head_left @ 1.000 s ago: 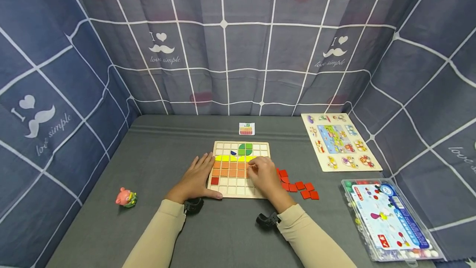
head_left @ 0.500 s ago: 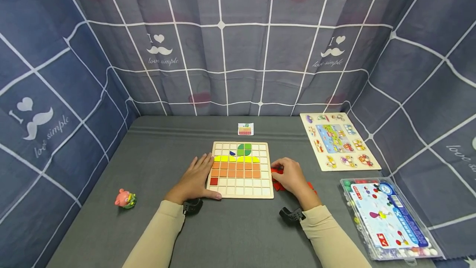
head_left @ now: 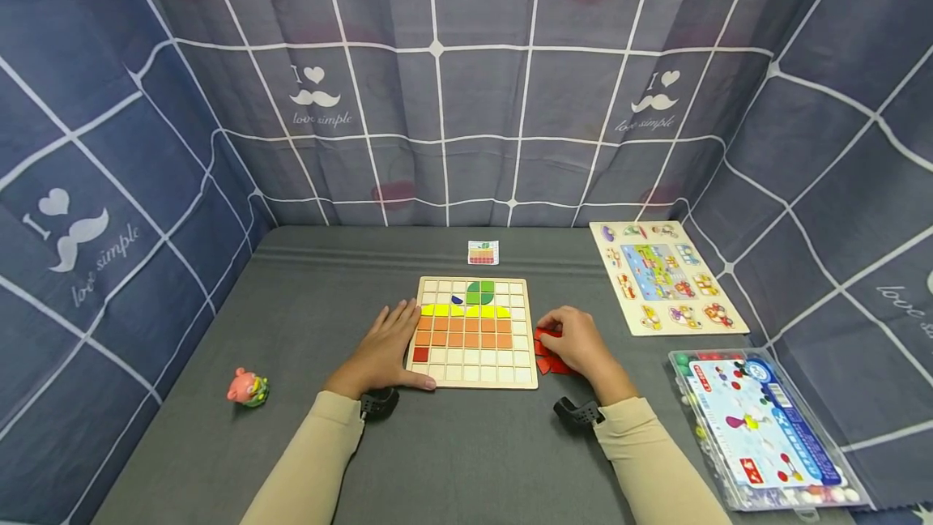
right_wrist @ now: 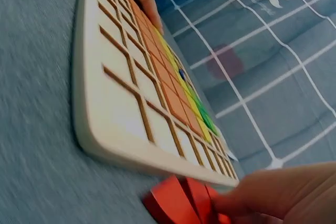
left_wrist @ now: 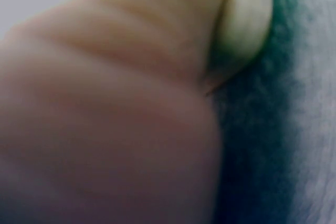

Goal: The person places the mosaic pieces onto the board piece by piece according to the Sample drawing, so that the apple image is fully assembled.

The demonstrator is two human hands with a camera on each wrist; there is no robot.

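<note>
A wooden grid board [head_left: 474, 371] lies flat on the grey table. Set into it are orange squares [head_left: 462, 333], a yellow row [head_left: 466, 312], green pieces [head_left: 480, 292], a small blue piece [head_left: 457, 300] and one dark red square [head_left: 420, 355]. My left hand [head_left: 381, 353] rests along the board's left edge, its fingers fairly straight. To the right of the board, my right hand [head_left: 581, 344] pinches at the loose red square tiles [head_left: 548, 353], its fingertips on them in the right wrist view. The hand partly covers that pile. Only blurred skin and a board edge show in the left wrist view.
A small printed card [head_left: 483, 253] lies behind the board. At the back right is a picture puzzle board [head_left: 619, 318], with a clear box of coloured parts [head_left: 765, 432] in front of it. A pink pig figure [head_left: 248, 387] stands at the left.
My right hand has moved right, off the board to the loose red tiles, uncovering the ends of the orange and yellow rows. My left hand keeps its place.
</note>
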